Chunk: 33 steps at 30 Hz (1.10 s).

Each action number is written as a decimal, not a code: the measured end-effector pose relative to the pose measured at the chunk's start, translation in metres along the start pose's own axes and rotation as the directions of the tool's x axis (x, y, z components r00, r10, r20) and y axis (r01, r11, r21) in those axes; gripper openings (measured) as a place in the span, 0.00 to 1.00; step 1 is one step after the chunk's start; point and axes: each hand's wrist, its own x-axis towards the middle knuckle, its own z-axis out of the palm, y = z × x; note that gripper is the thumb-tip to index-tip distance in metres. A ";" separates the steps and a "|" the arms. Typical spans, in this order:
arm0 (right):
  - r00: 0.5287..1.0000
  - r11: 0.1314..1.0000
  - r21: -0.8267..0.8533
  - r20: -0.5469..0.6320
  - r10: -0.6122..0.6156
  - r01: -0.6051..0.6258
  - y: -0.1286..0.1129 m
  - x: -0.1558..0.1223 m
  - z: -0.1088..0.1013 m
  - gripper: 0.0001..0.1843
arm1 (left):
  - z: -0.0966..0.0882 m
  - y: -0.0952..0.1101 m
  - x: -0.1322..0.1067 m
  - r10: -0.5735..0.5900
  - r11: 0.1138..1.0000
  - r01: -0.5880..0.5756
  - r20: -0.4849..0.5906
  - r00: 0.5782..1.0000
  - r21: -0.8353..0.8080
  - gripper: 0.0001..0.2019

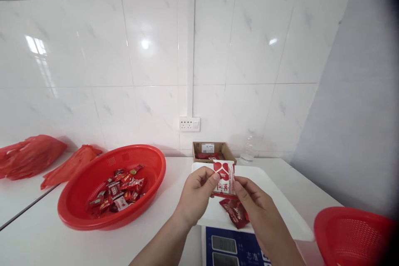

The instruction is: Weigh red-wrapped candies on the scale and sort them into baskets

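Between my two hands is a small white and red candy packet (225,178), held upright over a white weighing tray (277,191). My left hand (198,191) pinches its left edge with thumb and fingers. On the packet's lower right edge, my right hand (255,199) is closed in a similar pinch. Just below, a dark red wrapped candy (234,213) lies on the tray, partly hidden by the right hand. The tray sits on a scale with a blue panel (246,243); its display digits are too faint to read.
A red plastic basket (152,191) with several wrapped candies stands at left. Red plastic bags (34,156) lie behind it. Near the wall are a cardboard box (229,154) holding red packets and a clear bottle (248,147). Another red basket (349,220) is at right.
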 end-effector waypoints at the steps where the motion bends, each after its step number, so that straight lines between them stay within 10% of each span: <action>1: 1.000 0.999 0.034 0.016 0.006 -0.007 0.002 0.002 -0.001 0.22 | 0.000 -0.001 0.000 -0.003 1.000 0.003 0.008 1.000 0.002 0.15; 22: 0.999 0.996 0.077 -0.027 -0.034 0.036 0.017 0.015 -0.009 0.17 | 0.005 -0.012 0.002 0.041 0.978 -0.032 -0.041 0.998 0.206 0.12; 33: 0.972 0.954 -0.261 -0.136 -0.191 0.150 -0.003 -0.003 0.004 0.21 | 0.009 -0.011 -0.003 0.098 0.911 -0.102 0.030 0.995 0.399 0.12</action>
